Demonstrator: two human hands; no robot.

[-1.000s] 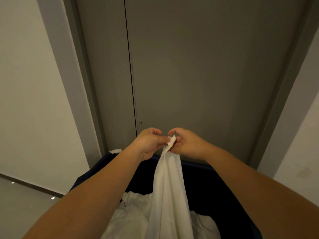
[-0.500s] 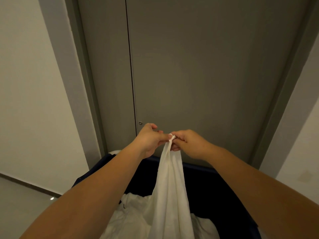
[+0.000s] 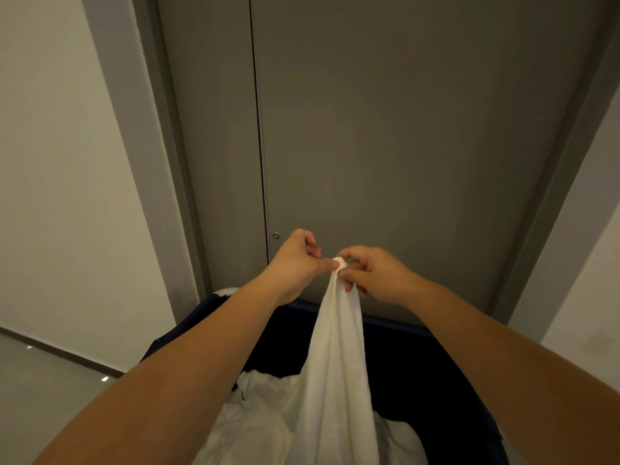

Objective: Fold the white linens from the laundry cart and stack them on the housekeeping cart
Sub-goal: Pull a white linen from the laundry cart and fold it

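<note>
A white linen [image 3: 335, 364] hangs in a long bunched strip from my two hands, held up over the dark blue laundry cart [image 3: 396, 347]. My left hand [image 3: 295, 263] pinches its top end with thumb and forefinger. My right hand [image 3: 372, 273] grips the same top end from the right, the two hands touching there. More crumpled white linens [image 3: 255, 417] lie in the cart below. The housekeeping cart is out of sight.
A tall grey double door [image 3: 385, 146] stands shut directly behind the cart, with a small round lock [image 3: 275, 235] near its seam. White walls [image 3: 60, 196] flank it on both sides. A strip of glossy floor [image 3: 40, 380] shows at lower left.
Both hands have lifted the linen's top end a little higher. The left hand's fingers have loosened, now pinching with thumb and forefinger only.
</note>
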